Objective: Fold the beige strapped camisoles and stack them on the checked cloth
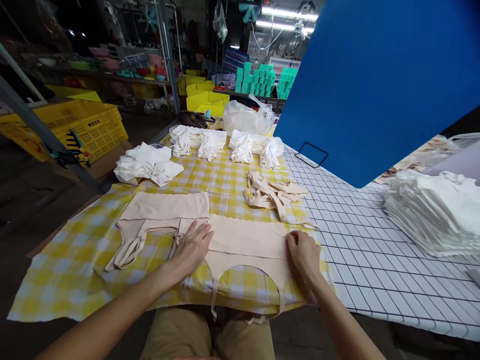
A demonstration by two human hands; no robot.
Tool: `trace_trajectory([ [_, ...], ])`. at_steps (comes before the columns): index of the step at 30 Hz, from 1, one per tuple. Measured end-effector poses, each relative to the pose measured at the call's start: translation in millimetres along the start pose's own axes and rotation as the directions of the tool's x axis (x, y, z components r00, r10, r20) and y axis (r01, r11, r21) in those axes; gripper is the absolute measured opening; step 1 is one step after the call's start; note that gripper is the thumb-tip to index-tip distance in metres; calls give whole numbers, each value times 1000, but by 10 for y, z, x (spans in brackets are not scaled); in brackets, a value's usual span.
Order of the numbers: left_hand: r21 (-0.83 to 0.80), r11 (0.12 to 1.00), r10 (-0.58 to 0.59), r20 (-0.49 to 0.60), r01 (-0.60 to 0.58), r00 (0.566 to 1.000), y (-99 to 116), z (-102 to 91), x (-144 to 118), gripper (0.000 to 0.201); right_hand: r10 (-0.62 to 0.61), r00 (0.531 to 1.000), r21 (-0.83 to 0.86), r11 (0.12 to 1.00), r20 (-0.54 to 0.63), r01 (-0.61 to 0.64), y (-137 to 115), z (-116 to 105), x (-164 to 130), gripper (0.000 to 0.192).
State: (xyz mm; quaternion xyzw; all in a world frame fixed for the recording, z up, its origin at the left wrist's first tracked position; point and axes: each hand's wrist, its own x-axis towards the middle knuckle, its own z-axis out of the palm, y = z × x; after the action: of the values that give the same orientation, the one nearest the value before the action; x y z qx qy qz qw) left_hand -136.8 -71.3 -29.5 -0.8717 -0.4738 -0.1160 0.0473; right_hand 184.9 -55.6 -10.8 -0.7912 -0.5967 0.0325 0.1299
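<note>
A beige strappy camisole lies flat before me, its scalloped hem away from me and its straps hanging over the table's near edge. My left hand rests flat on its left end, fingers stretched out. At the right side edge, my right hand has its fingers curled in and closed on the fabric. Left of it lies a folded beige camisole stack, straps gathered toward me, partly beneath my left hand. Beyond my right hand sits a crumpled heap of beige camisoles.
A yellow checked cloth covers this part of the table. Behind are folded white garments, a loose white pile and a plastic bag. A large blue board stands at right, near a white garment stack.
</note>
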Motion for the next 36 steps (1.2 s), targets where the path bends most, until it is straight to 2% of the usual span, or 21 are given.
trace_trajectory([
  [4,38,999,5,10,-5,1000,98,39,59,38,27,997,13,1000,72,-28,-136,22,-19,23],
  [10,45,999,20,39,-21,999,141,29,102,36,31,996,30,999,86,-33,-83,-60,-29,22],
  [13,43,999,12,69,-15,998,208,-18,194,32,34,999,-13,999,27,-33,-47,-88,-66,20],
  [14,43,999,-5,78,2,997,244,-33,236,31,6,1000,-38,999,-30,-7,-42,-73,-83,21],
  [16,28,999,-48,85,45,995,330,-46,318,30,-132,986,-76,989,-107,124,-35,-10,-116,31],
  [18,-20,998,-60,95,62,994,420,-27,373,35,-303,951,-72,952,-67,298,-20,65,-142,38],
  [20,-79,996,-41,124,51,991,491,16,385,43,-367,930,-23,930,13,367,21,94,-170,40],
  [22,-119,991,-40,158,59,987,528,59,364,48,-291,957,47,956,18,290,96,31,-233,40],
  [24,-132,987,-62,178,86,982,548,82,340,49,-178,984,191,966,-1,175,197,-121,-371,38],
  [26,-145,986,-57,173,83,983,586,80,341,49,-125,987,389,918,104,75,305,-300,-604,35],
  [27,-158,985,-37,160,63,986,626,71,356,48,-136,965,474,880,223,15,353,-370,-748,35],
  [28,-174,984,-12,145,38,989,682,57,379,48,-163,917,530,846,365,-61,391,-414,-901,37],
  [29,-193,981,14,132,12,991,758,40,411,48,-186,848,551,822,497,-143,415,-424,-1055,39],
  [30,-214,977,41,123,-14,992,850,21,447,48,-193,787,555,803,586,-216,425,-399,-1201,39],
  [31,-235,971,67,119,-37,991,956,2,485,47,-182,761,565,778,622,-276,417,-343,-1331,37],
  [33,-276,957,125,123,-87,985,1187,-29,550,47,-148,791,649,670,594,-361,358,-171,-1530,36],
  [35,-312,942,179,142,-127,974,1400,-34,586,49,-146,823,762,493,549,-421,270,3,-1648,43],
  [36,-323,937,193,162,-132,968,1487,-23,592,50,-158,819,791,410,551,-453,231,68,-1685,42],
])
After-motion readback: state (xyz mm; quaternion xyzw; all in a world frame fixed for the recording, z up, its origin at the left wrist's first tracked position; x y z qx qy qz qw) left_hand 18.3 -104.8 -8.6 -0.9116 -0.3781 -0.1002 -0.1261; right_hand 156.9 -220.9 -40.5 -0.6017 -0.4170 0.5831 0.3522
